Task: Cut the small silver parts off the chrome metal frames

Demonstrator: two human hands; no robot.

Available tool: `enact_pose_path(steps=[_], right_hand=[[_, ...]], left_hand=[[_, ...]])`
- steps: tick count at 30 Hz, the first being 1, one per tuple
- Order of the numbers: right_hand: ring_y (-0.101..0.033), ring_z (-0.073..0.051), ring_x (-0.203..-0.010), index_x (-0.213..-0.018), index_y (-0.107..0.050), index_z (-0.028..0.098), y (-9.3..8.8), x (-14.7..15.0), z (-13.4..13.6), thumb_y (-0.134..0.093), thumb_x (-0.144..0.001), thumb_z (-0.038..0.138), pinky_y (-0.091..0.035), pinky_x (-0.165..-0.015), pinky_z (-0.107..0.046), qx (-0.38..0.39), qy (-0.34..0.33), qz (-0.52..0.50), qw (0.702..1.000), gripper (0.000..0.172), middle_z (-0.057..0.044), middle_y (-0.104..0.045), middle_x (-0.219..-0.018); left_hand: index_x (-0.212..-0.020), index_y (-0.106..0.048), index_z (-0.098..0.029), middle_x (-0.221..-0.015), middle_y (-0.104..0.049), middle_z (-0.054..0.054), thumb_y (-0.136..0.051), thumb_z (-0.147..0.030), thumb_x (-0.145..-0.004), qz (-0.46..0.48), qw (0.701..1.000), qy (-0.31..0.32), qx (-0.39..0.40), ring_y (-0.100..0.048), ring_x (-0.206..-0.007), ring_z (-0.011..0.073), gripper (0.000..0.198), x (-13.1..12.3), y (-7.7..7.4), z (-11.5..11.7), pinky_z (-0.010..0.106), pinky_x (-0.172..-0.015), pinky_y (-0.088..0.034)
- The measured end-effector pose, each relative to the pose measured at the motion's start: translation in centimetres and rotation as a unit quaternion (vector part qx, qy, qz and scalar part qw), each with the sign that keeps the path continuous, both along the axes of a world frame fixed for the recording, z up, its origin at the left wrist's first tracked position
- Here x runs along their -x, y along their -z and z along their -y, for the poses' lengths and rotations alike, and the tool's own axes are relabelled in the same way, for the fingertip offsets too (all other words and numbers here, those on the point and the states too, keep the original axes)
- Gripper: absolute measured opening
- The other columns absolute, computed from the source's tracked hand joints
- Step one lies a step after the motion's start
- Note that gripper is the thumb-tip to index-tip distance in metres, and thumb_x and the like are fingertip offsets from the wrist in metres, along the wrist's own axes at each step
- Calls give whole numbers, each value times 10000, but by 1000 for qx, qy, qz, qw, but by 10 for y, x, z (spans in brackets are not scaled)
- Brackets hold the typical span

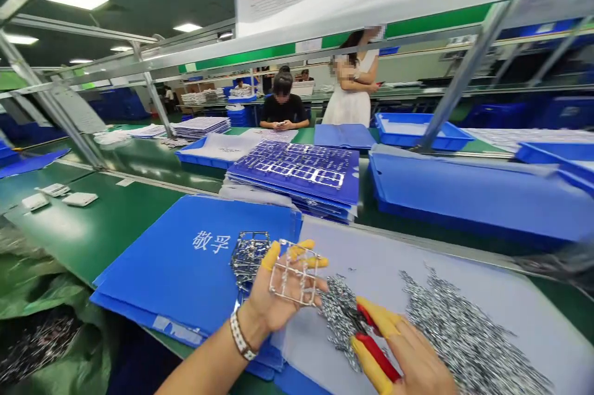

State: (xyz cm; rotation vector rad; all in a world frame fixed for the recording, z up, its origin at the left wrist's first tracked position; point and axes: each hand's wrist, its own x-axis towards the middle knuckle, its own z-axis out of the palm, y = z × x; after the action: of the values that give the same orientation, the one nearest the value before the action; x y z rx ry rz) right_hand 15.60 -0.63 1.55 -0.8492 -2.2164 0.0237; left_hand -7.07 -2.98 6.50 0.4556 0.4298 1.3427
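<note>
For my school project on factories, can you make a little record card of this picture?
Left hand: holds a metal parts frame
Right hand: grips red-handled pliers
Fingertips: yellow finger cots
Under the hands: loose metal pieces on a grey sheet
Beside: blue plastic sheet with white characters
Farther away: seated co-worker

Green workbench [99, 228] carries blue corrugated plastic sheets [185, 265], grey sheet [371, 246] heaped with stamped metal pieces [468, 333], 3 small white packets [80, 199], blue plastic tray [424, 132].
</note>
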Motion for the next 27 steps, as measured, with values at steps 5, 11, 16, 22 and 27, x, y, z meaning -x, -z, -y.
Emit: enact_pose_path(steps=[5, 11, 16, 22, 27], right_hand=[[-557, -248, -892, -1227, -555, 194, -35, -4, 9, -590, -833, 267, -416, -759, -377, -39, 52, 62, 996, 403, -82, -655, -1013], [-532, -252, -828, -1163, -602, 154, -31, -1, 1, -666, -758, 228, -370, -699, -376, 16, 122, 118, 985, 416, -79, -662, -910], [-551, -258, -831, -1125, -609, 170, -27, -3, -11, -630, -780, 225, -383, -704, -392, 68, 127, 99, 985, 350, -77, -662, -927], [-586, -237, -872, -1079, -576, 203, -2, -5, -18, -542, -827, 300, -436, -766, -385, 242, 106, -90, 960, 272, -73, -647, -960], [-569, -185, -714, -923, -566, 221, 28, 30, -2, -614, -760, 411, -450, -690, -318, 479, 68, -292, 825, 255, -8, -628, -790]], left_hand=[[-1193, -593, -157, -1073, -674, 105, -469, -533, -874, 54, 993, 56, 93, -655, -762, 219, 508, -63, 33, -37, 328, -692, -473], [-1176, -623, -164, -1060, -688, 109, -451, -505, -888, 22, 990, 91, 110, -643, -873, 227, 479, -74, 45, -40, 339, -792, -471], [-1217, -614, -185, -1111, -672, 112, -422, -533, -882, 22, 990, 96, 99, -624, -957, 279, 520, -73, 46, -38, 382, -800, -485], [-1340, -500, -231, -1275, -578, 125, -533, -441, -861, -32, 995, -11, 89, -631, -927, 242, 525, -69, 56, -40, 390, -787, -512], [-1387, -428, -297, -1411, -467, 79, -576, -410, -841, -199, 958, -203, -51, -495, -1228, 273, 577, -73, 62, -28, 402, -1015, -420]])
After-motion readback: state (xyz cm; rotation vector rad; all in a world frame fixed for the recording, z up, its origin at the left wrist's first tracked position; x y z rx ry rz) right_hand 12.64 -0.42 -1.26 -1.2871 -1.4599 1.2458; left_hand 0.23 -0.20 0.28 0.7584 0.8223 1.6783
